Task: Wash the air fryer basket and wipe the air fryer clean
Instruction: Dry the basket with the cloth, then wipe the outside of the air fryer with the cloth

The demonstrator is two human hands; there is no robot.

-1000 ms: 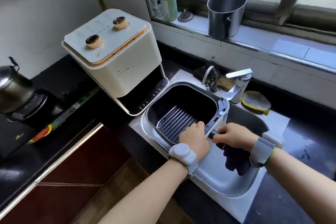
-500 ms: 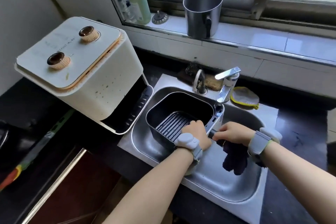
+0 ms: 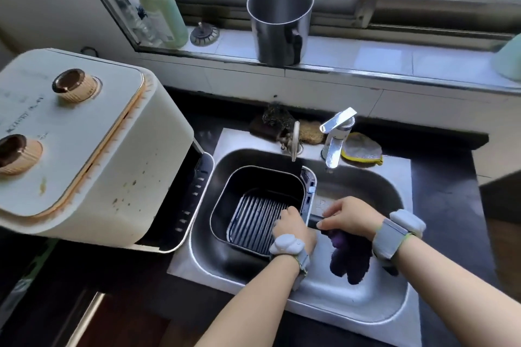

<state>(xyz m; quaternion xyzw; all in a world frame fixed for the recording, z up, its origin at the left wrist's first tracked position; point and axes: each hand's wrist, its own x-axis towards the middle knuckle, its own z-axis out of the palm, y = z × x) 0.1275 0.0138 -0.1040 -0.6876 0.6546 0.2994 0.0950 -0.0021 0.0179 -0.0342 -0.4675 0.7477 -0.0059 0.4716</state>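
Both hands are on the basket point(image 3: 262, 205), which sits in the left part of the sink point(image 3: 366, 310), just right of the fryer point(image 3: 93, 155) with its slot empty. My left hand point(image 3: 293, 227) is curled over the basket's near right rim, fingers hooked inside above the ribbed grill plate point(image 3: 256, 222). My right hand point(image 3: 351, 217) is closed round the dark handle point(image 3: 315, 224), and a purple cloth point(image 3: 349, 259) hangs beneath it; I cannot tell whether that hand is pinching the cloth as well.

I judge this to be the start of the washing step: the basket is placed, the tap point(image 3: 337, 135) shows no water running, and I see no suds. Its spout points just past the basket's far right corner.

Next I would need a hand free for the tap lever while the other steadies the basket, shifted or tilted under the spout. Soap point(image 3: 162, 14) stands on the sill, well apart, so that means a long reach.
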